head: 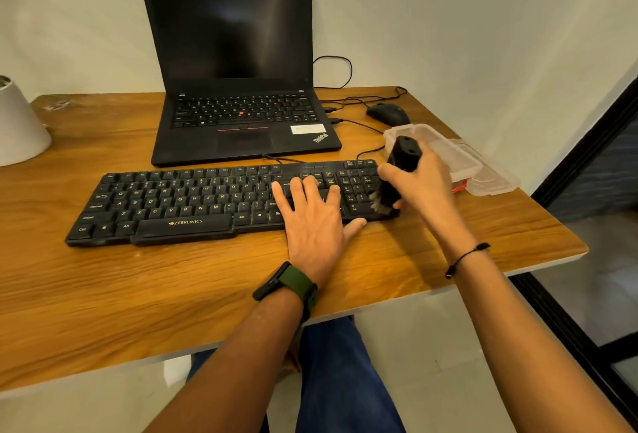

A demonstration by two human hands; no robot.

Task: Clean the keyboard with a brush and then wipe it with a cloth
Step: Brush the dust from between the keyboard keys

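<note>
Office: laptop (238,87), wooden desk (172,277).

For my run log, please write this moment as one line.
phase: brushing | right hand: grips brush on keyboard numpad | left hand: flat on keys | cloth: unseen

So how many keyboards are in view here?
2. One standalone keyboard at the desk's front, under both hands, and one built into the laptop behind it. None looks hidden.
</note>
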